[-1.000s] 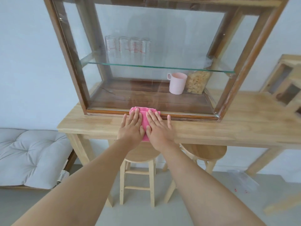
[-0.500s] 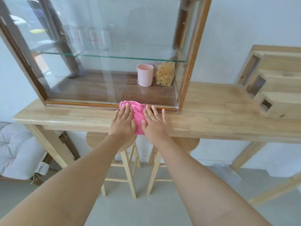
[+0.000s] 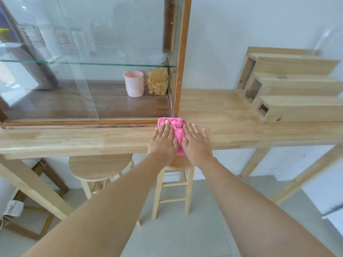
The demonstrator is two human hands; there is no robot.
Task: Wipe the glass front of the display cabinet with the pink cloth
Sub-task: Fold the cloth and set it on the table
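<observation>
The pink cloth (image 3: 177,134) lies folded on the wooden table (image 3: 241,127), its far edge against the lower right corner of the display cabinet (image 3: 182,58). My left hand (image 3: 163,140) presses flat on the cloth's left half, and my right hand (image 3: 195,143) presses flat on its right half, with the outer fingers on bare wood. The cabinet's glass front (image 3: 83,43) rises above the hands and reflects the room. Inside stand a pink cup (image 3: 134,83) and a jar of pasta (image 3: 157,81).
A glass shelf (image 3: 111,64) with several measuring glasses crosses the cabinet. A stepped wooden rack (image 3: 297,93) sits on the table to the right. Two wooden stools (image 3: 100,166) (image 3: 172,182) stand under the table, over a grey floor.
Both hands have slid the pink cloth to the right along the cabinet's bottom edge, from its middle to its right corner. The view has followed to the right.
</observation>
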